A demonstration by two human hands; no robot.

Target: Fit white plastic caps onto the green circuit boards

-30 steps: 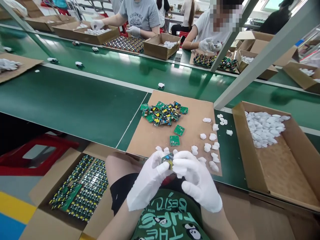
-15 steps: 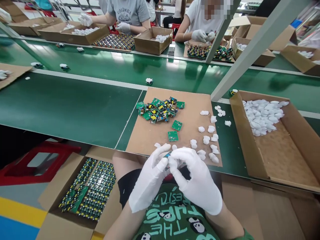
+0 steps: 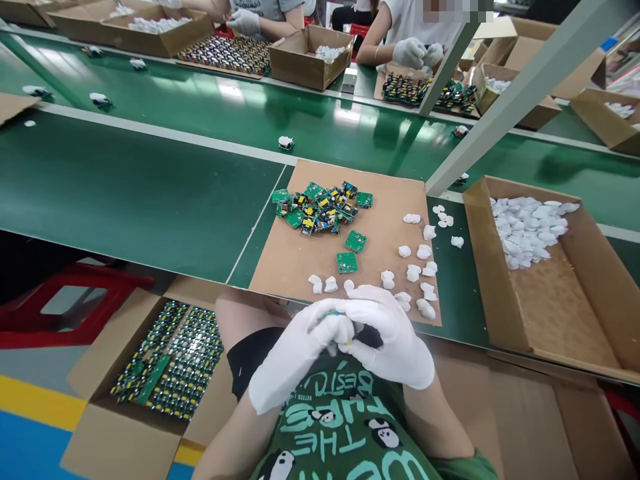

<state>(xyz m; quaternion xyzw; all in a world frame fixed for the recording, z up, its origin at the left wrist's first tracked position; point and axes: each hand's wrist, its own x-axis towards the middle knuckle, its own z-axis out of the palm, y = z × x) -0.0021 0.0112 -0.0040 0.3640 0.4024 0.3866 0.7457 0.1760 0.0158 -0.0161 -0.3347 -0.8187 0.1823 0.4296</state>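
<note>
In the head view, the white-gloved left hand (image 3: 300, 350) and right hand (image 3: 387, 340) clamp their grip on a small green circuit board (image 3: 331, 314), mostly hidden between them, perhaps steadying it from both sides. Heaped green-and-yellow circuit boards (image 3: 320, 210) and small crumpled white pieces (image 3: 387, 279) share a flat brown cardboard sheet (image 3: 387, 230), likely for easy reach.

The left hand (image 3: 295, 353) and right hand (image 3: 393, 337) mostly hide the circuit board (image 3: 331, 313) between them.

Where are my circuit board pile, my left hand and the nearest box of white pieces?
Circuit board pile (image 3: 325, 212): head view, heap's middle.
Left hand (image 3: 300, 347): head view, its gloved middle.
Box of white pieces (image 3: 570, 310): head view, bare floor.
</note>
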